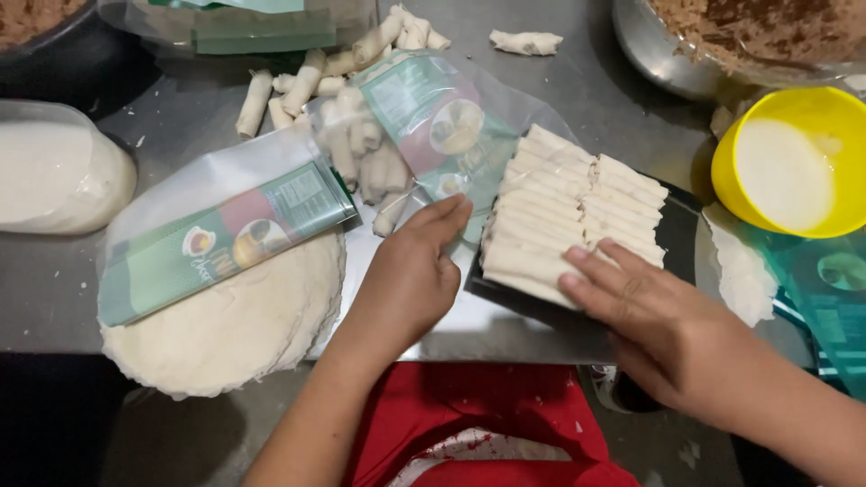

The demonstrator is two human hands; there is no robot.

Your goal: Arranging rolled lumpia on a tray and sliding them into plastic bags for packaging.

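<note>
The left hand (406,275) is reaching forward from a bare forearm, palm down, fingers held together and lightly curled. The right hand (654,316) is coming in from the right, lying flat, fingers spread and pointing left, its grip loose.

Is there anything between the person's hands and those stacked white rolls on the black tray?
Nothing visible. The right hand already rests on the rolls at the near edge of the black tray. The left hand touches the stack's left end.
</note>
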